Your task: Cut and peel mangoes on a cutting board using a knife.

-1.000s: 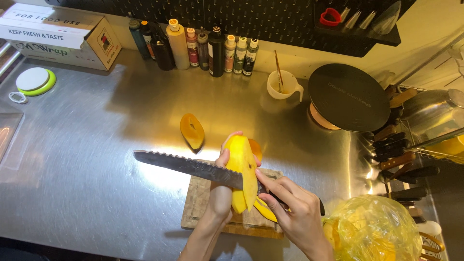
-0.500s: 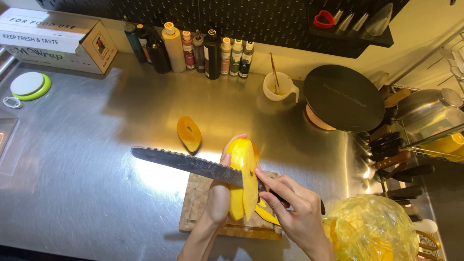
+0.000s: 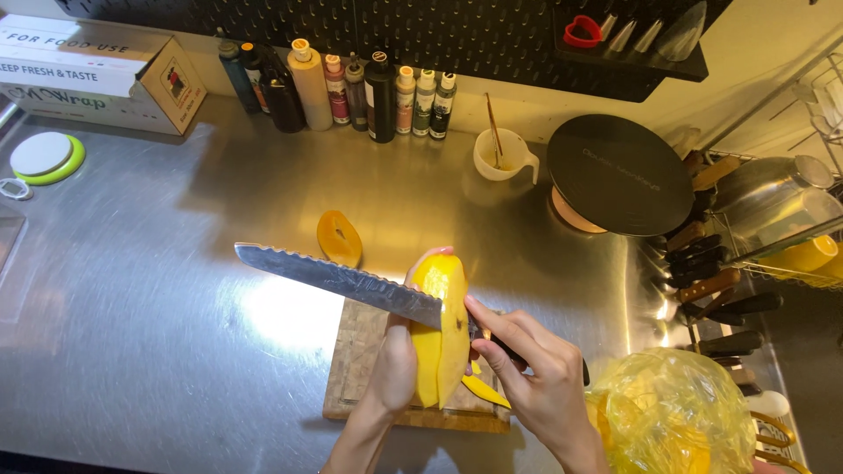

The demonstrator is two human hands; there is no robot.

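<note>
My left hand (image 3: 395, 369) holds a yellow peeled mango (image 3: 442, 329) upright on its end over a small wooden cutting board (image 3: 362, 369). My right hand (image 3: 537, 386) grips the handle of a long serrated knife (image 3: 338, 279). The blade is sunk into the mango's upper part and sticks out to the left. A thin yellow slice (image 3: 485, 391) lies on the board under my right hand. A cut mango piece (image 3: 339, 238) rests on the steel counter just beyond the board.
Sauce bottles (image 3: 351, 88) line the back wall. A white cup (image 3: 502, 156) and a round black turntable (image 3: 620, 175) stand at the back right. Knife handles (image 3: 716, 290) lie on the right, a crumpled yellow bag (image 3: 680, 412) at the front right, a cardboard box (image 3: 97, 75) at the back left.
The knife has sunk slightly lower through the mango, and a slab is parting from its right side. Both hands stay in place.
</note>
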